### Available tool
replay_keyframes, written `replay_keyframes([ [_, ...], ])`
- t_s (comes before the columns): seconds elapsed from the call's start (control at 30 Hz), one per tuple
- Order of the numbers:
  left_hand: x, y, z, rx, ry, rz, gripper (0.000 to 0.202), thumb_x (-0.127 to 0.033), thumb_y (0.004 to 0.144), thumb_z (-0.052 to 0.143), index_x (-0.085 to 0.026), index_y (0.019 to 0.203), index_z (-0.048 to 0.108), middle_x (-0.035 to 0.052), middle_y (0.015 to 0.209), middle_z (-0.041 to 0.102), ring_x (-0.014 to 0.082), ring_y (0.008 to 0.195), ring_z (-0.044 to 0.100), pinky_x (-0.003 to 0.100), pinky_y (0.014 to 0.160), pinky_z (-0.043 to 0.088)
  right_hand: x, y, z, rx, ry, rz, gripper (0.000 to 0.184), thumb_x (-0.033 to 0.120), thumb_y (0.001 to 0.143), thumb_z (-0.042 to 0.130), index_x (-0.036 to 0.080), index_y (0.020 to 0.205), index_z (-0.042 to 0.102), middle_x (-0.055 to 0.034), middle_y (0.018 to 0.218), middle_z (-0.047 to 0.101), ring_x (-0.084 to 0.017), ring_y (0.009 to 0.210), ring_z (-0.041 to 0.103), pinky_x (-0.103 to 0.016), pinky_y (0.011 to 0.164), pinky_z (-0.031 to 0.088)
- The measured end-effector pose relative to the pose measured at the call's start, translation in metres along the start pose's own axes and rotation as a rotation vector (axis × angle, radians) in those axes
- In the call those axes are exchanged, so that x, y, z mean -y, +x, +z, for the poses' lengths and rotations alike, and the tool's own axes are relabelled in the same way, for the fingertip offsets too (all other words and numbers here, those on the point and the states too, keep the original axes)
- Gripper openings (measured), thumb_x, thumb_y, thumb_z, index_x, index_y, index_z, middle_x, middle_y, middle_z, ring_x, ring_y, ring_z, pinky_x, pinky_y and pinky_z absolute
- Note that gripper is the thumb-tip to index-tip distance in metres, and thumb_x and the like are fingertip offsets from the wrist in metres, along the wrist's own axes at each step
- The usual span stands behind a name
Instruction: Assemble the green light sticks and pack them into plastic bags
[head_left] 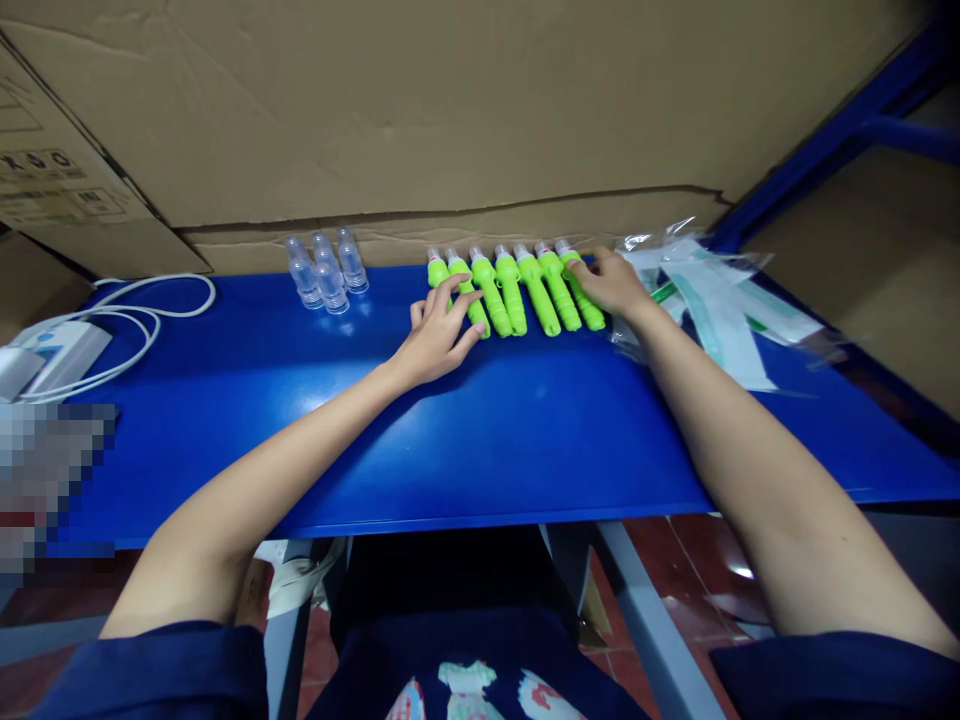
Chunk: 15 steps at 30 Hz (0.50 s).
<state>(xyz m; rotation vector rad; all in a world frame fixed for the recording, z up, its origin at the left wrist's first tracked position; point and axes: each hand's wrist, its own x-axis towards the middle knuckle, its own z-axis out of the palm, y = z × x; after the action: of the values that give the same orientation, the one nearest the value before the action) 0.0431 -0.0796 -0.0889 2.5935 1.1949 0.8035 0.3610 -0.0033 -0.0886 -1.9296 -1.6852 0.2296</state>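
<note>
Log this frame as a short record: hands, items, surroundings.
left hand: fingers spread over the left end of the green pens
right hand: fingertips on the rightmost pen; grip unclear
pen row: seven, side by side, clear tips toward the cardboard
rest: clear vials rear left; plastic pouches right; white cable far left; blue table

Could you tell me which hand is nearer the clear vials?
Left. The left hand lies just right of the clear vials; the right hand sits at the green tubes' far end.
</note>
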Motion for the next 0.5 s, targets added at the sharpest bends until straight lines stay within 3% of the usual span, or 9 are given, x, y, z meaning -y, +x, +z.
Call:
replay_keyframes([
  [0.13, 0.001, 0.000, 0.000, -0.015, -0.008, 0.003, 0.046, -0.038, 0.106, 0.047, -0.019, 0.147, 0.053, 0.0215, 0.165, 0.041, 0.0368, 0.147, 0.043, 0.057, 0.115, 0.038, -0.002, 0.002, 0.001, -0.014, 0.003, -0.013, 0.045, 0.043, 0.102, 0.051, 0.017, 0.134, 0.070, -0.0184, 0.136, 0.071, -0.036, 0.131, 0.064, -0.053, 0.115, 0.047],
  [0.3, -0.001, 0.000, -0.001, 0.009, 0.004, -0.006, 0.048, -0.037, 0.107, 0.046, -0.015, 0.149, 0.051, 0.0224, 0.165, 0.039, 0.0372, 0.149, 0.041, 0.056, 0.116, 0.037, 0.000, 0.000, -0.006, -0.027, -0.013, 0.031, 0.043, 0.041, 0.106, 0.045, 0.014, 0.131, 0.069, -0.0208, 0.140, 0.068, -0.036, 0.142, 0.055, -0.054, 0.121, 0.040],
  [0.43, -0.001, 0.000, -0.001, 0.009, 0.012, -0.006, 0.047, -0.036, 0.107, 0.047, -0.015, 0.149, 0.051, 0.0232, 0.165, 0.039, 0.0375, 0.149, 0.041, 0.056, 0.116, 0.038, 0.007, -0.007, -0.017, -0.053, -0.019, 0.051, 0.044, 0.033, 0.108, 0.044, 0.005, 0.135, 0.065, -0.0271, 0.143, 0.063, -0.033, 0.151, 0.044, -0.045, 0.128, 0.030],
  [0.5, -0.001, 0.000, -0.001, 0.005, 0.011, 0.001, 0.047, -0.036, 0.107, 0.046, -0.015, 0.148, 0.052, 0.0237, 0.164, 0.040, 0.0375, 0.149, 0.041, 0.057, 0.115, 0.038, 0.010, -0.011, -0.023, -0.059, -0.019, 0.075, 0.046, 0.033, 0.108, 0.047, 0.002, 0.138, 0.063, -0.0292, 0.146, 0.059, -0.032, 0.148, 0.046, -0.041, 0.126, 0.031],
])
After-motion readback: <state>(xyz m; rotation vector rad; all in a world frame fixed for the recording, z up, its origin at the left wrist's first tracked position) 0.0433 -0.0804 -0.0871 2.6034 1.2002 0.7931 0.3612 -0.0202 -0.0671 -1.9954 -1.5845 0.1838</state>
